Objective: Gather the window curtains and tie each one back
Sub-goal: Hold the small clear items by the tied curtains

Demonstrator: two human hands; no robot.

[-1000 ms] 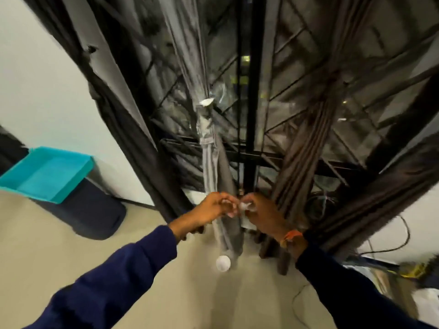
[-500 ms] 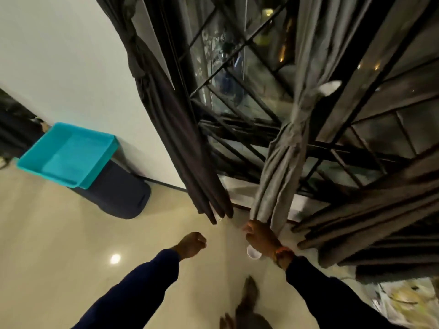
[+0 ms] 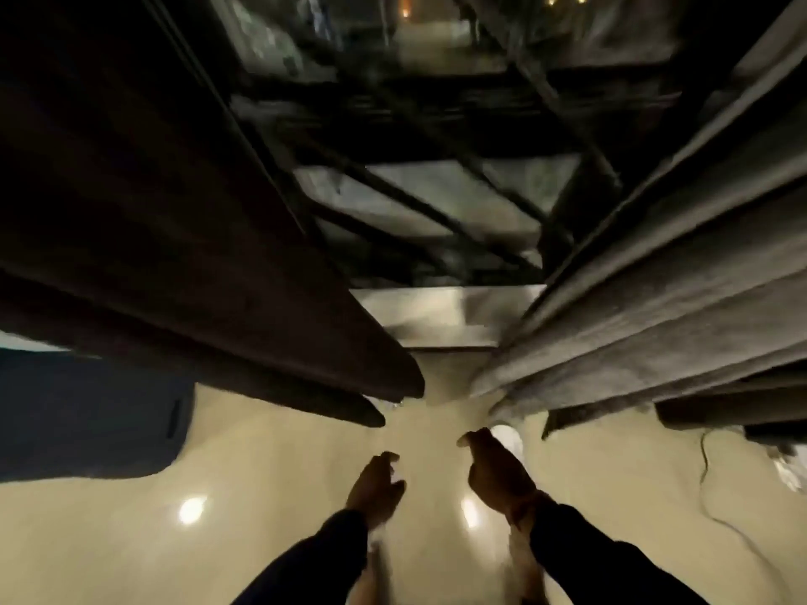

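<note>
One head-worn view looks steeply down, close to the curtains (image 3: 633,299) (window (image 3: 436,203) far, floor (image 3: 262,495) near).

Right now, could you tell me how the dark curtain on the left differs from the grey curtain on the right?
The dark curtain is near-black brown; the grey curtain is much paler. The right hand is near the grey curtain's hem; the dark curtain has no hand close. Both hang in folds, ending just above the floor.

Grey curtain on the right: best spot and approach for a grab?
Probably the bunched lower end of the grey curtain, just above the right hand. Come from below and the inner side, toward the gap; the folds converge there into a narrow bundle that one hand might encircle.
</note>
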